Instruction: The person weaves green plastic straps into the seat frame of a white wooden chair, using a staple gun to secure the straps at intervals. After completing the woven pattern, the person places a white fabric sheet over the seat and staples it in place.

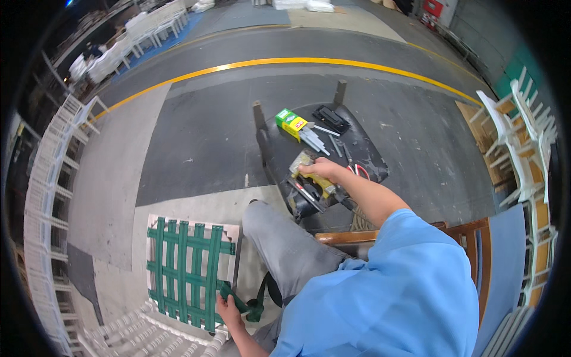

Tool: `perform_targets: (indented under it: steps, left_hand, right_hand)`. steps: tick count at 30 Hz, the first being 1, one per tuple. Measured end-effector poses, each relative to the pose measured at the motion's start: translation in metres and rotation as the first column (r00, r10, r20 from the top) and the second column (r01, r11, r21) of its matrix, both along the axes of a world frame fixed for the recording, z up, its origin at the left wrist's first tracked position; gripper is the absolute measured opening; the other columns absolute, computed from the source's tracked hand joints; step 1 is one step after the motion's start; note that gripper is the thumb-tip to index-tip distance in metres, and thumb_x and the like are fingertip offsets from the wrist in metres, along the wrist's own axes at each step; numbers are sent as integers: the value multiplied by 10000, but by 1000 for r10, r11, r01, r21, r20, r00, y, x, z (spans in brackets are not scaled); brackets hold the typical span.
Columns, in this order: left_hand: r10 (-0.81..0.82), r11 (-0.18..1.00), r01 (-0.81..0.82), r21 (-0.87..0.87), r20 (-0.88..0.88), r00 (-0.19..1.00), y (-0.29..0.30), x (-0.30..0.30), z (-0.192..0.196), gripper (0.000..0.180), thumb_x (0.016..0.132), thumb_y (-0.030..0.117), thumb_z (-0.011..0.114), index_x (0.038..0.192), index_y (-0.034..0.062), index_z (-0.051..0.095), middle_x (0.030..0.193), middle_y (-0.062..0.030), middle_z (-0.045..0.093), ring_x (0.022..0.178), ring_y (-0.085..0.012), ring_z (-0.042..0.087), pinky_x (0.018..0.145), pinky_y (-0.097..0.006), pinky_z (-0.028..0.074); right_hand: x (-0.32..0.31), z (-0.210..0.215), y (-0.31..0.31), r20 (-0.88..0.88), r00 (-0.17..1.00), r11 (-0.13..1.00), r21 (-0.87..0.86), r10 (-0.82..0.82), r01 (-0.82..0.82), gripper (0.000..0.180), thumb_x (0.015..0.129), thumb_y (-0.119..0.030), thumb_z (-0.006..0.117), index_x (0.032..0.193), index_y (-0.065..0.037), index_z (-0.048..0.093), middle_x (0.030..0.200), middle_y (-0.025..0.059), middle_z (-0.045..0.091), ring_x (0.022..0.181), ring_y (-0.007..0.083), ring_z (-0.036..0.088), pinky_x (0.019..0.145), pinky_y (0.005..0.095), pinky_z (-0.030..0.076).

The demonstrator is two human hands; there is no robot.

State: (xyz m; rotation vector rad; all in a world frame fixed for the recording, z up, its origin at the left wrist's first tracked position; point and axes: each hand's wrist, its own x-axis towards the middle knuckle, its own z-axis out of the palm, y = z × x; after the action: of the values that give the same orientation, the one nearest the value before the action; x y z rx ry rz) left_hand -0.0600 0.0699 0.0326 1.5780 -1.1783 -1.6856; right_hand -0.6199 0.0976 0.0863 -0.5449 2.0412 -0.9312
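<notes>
My right hand (321,170) is wrapped round a yellow staple gun (328,186), which is over the near part of a worn black chair seat (366,143). Beside my left knee, my left hand (230,312) grips the loose end of a green webbing strap (235,298). That strap belongs to a white chair (152,223), whose seat frame carries green bands (181,250) crossing in an open weave. The rest of the loose strap hangs in folds next to my leg. A green and yellow box (291,123) lies on the black seat with staple strips (312,139) spilling out.
Red-handled scissors (359,172), a black case-like part (331,119) and a few thin bars share the black seat. Two upright posts (340,93) rise from its far edge. White chairs stand in rows at left (50,196) and right (523,137). A wooden chair (470,232) is close behind me.
</notes>
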Motion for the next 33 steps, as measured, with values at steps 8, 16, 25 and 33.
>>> perform_targets:
  steps: [8,16,25,33]
  left_hand:
    - [170,985,-171,-1,84,982,1,-7,3,212,1051,193,562,1154,8,558,913,-57,576,709,-175,612,494,-356,568]
    - [96,995,-96,14,46,994,-12,16,-7,226,1013,219,635,1075,7,685,861,-19,615,738,-133,587,611,-310,500]
    - [303,931,-221,290,-277,912,-16,41,22,252,1050,217,585,1107,-15,662,894,-118,741,735,-176,693,591,-305,545]
    - [429,891,-349,289,-291,855,-38,44,33,262,1039,205,616,1097,-47,662,920,-121,722,755,-197,702,620,-319,557]
  right_hand:
    - [-14,13,32,-603,749,939,336,275,-74,450,910,-372,686,1147,11,694,1147,284,694,1106,433,673,976,498,535]
    - [-37,3,85,-575,783,882,466,236,77,826,824,-383,757,1532,-137,409,1314,292,640,1214,420,639,1007,471,513]
    - [44,43,44,-258,943,939,-215,209,-267,724,843,-159,831,1455,10,483,1198,172,674,1029,160,639,890,311,529]
    - [252,58,-115,-751,-170,-134,109,638,-985,589,762,-505,823,1206,-157,651,1051,119,659,1058,312,647,915,461,417]
